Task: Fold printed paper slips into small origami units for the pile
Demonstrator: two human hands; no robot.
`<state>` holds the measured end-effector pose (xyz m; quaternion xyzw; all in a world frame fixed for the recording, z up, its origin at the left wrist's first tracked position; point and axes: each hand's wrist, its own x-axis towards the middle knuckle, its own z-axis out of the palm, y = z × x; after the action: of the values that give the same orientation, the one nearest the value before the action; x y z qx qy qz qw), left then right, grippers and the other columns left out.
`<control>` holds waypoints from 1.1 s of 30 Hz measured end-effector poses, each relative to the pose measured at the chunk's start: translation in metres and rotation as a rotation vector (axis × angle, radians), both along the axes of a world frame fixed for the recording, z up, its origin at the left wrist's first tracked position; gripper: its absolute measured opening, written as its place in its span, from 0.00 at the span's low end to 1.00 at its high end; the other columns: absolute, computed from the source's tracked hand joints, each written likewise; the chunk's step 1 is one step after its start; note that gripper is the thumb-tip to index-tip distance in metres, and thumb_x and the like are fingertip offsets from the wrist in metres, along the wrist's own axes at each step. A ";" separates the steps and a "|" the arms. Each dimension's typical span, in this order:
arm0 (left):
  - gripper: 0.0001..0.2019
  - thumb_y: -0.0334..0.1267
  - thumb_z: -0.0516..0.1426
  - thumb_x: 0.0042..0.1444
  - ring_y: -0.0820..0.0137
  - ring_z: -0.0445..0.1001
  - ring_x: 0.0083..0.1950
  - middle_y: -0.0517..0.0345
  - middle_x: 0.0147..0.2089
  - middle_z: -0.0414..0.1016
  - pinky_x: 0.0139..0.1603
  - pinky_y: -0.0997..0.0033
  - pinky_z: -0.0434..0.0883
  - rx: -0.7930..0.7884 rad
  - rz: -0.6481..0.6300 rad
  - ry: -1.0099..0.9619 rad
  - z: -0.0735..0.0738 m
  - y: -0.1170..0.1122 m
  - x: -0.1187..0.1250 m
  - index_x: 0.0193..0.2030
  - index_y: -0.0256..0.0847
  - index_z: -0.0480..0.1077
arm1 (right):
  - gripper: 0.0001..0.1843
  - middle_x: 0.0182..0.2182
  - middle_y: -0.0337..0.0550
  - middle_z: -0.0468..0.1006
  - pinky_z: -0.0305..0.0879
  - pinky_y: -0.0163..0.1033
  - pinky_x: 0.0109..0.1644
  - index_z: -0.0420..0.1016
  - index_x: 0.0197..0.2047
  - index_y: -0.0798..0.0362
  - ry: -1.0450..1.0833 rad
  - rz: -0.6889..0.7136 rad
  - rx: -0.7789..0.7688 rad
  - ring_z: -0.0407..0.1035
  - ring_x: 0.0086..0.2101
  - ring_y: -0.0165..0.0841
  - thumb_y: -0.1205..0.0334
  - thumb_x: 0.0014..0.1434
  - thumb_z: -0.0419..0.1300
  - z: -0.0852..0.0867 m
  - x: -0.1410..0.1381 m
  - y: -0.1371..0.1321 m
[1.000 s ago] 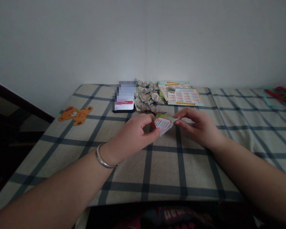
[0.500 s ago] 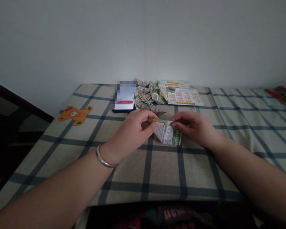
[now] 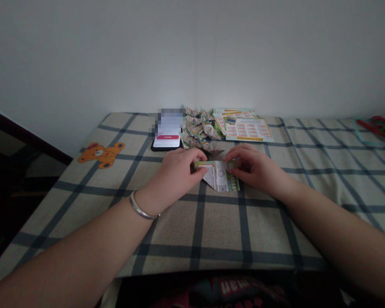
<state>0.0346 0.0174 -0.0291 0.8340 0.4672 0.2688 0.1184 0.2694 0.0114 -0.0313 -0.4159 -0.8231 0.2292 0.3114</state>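
A printed sheet of paper (image 3: 221,176), green and white with small text, is held between both hands above the checked tablecloth. Its lower left corner is folded to a slant. My left hand (image 3: 182,169) pinches the paper's upper left edge between thumb and fingers; a silver bangle circles that wrist. My right hand (image 3: 255,164) grips the upper right part, thumb in front and fingers behind. Just beyond the hands lie several folded paper pieces (image 3: 195,127) in a cluster, made from similar print.
A phone (image 3: 167,139) with a lit screen lies left of the folded pieces. Flat printed sheets (image 3: 248,129) are stacked to their right. A bear picture (image 3: 101,155) is on the checked tablecloth (image 3: 167,239). Red and green items (image 3: 383,128) lie at far right, against the wall side.
The paper has shifted slightly left and up, its top edge now more level. Both hands have moved a little to the left with it.
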 end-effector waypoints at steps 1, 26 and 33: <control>0.09 0.37 0.61 0.55 0.65 0.74 0.41 0.57 0.39 0.77 0.44 0.62 0.69 0.031 -0.005 0.011 0.000 0.000 0.000 0.42 0.40 0.72 | 0.09 0.43 0.44 0.70 0.63 0.32 0.26 0.73 0.41 0.52 0.003 0.001 0.005 0.63 0.25 0.23 0.70 0.55 0.60 0.000 0.000 0.000; 0.09 0.36 0.60 0.58 0.63 0.70 0.51 0.58 0.48 0.76 0.53 0.57 0.67 0.186 -0.354 0.252 0.002 -0.003 -0.005 0.46 0.46 0.76 | 0.17 0.41 0.44 0.73 0.70 0.42 0.47 0.78 0.38 0.48 -0.123 0.179 0.146 0.70 0.43 0.34 0.78 0.54 0.54 0.006 0.012 0.001; 0.09 0.36 0.59 0.59 0.63 0.70 0.51 0.56 0.48 0.75 0.53 0.59 0.68 0.165 -0.355 0.242 0.002 -0.002 -0.006 0.47 0.42 0.75 | 0.14 0.43 0.46 0.73 0.70 0.42 0.48 0.77 0.41 0.51 -0.136 0.236 0.197 0.69 0.45 0.35 0.76 0.56 0.56 0.012 0.010 -0.002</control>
<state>0.0284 0.0155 -0.0271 0.9361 0.3002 0.1790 0.0382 0.2791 0.0092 -0.0198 -0.2981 -0.9039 0.1535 0.2654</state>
